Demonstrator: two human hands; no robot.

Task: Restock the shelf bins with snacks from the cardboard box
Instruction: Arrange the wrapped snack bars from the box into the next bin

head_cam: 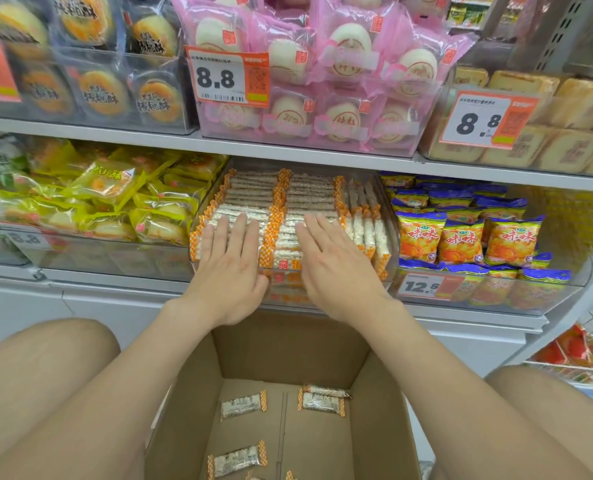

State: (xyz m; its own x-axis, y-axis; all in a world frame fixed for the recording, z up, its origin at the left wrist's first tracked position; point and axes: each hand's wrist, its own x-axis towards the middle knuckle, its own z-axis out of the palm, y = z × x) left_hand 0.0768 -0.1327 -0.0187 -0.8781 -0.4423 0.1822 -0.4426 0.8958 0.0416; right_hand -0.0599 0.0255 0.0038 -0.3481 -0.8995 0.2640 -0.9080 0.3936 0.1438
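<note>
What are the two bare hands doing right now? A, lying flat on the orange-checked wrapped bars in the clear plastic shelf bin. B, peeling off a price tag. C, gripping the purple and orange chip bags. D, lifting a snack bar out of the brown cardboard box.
A: the left hand and right hand rest, fingers straight, on the orange-checked wrapped bars in the clear plastic shelf bin.

The cardboard box (281, 403) near the person is matt brown corrugated paperboard. The snack bars (288, 209) in the middle bin (390, 216) wear glossy clear film with orange checked ends. The bin itself is clear, shiny plastic. The shelf (149, 142) edge looks like smooth, pale painted metal. The far pink packets (322, 64) are glossy film; the price tags (227, 77) are printed paper.
</note>
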